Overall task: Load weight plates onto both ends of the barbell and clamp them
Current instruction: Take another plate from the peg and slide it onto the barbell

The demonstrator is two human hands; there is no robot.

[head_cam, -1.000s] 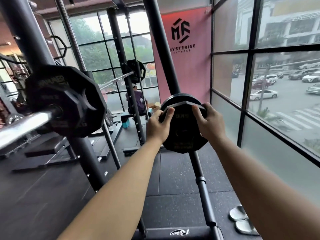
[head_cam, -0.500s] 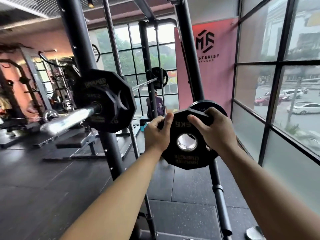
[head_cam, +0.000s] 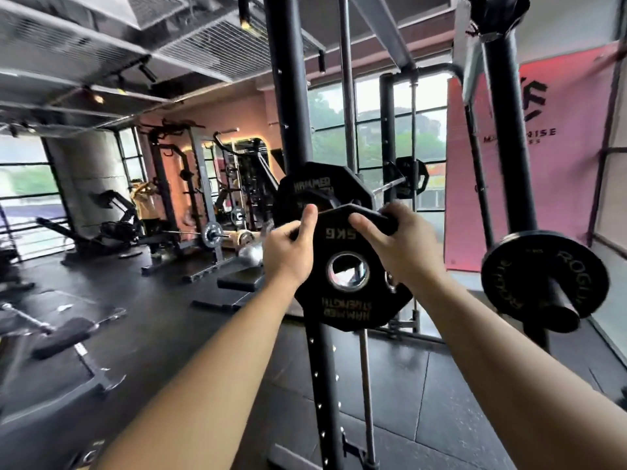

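I hold a small black 5 kg plate (head_cam: 346, 310) upright in front of me, its printing upside down. My left hand (head_cam: 288, 252) grips its upper left edge and my right hand (head_cam: 403, 245) grips its upper right edge. Right behind it a larger black plate (head_cam: 325, 188) sits on the barbell. The barbell's silver sleeve end (head_cam: 249, 254) pokes out just left of my left hand, blurred. The bar (head_cam: 386, 188) runs back to another black plate (head_cam: 412, 178) on its far end. I see no clamp.
A black rack upright (head_cam: 288, 96) rises behind the plates. To the right, a round plate (head_cam: 519, 266) hangs on a peg of a second post (head_cam: 505, 130). A flat bench (head_cam: 237, 281) lies inside the rack and another bench (head_cam: 61, 334) stands at the left.
The small plate came off the storage peg at the right post. Both hands carried it left, and it now hangs in front of the loaded plate by the barbell's sleeve.
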